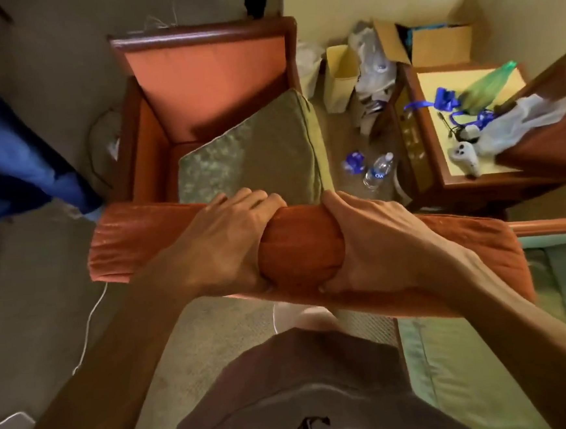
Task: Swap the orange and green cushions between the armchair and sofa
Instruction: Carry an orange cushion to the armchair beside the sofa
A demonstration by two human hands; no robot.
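Note:
I hold the orange cushion [301,250] in the air in front of me, squeezed at its middle. My left hand [223,242] grips it from the left and my right hand [378,240] grips it from the right. Beyond it the green cushion [253,155] lies tilted on the seat of the wooden armchair [200,38], which has an orange back pad. The sofa [472,362], with pale green upholstery, is at the lower right, partly under the cushion's right end.
A wooden side table [448,181] with bags, blue ribbon and a white controller stands right of the armchair. A water bottle [378,169], boxes and plastic bags lie on the floor between them. Blue fabric [9,158] hangs at left. A white cable [90,321] runs across the carpet.

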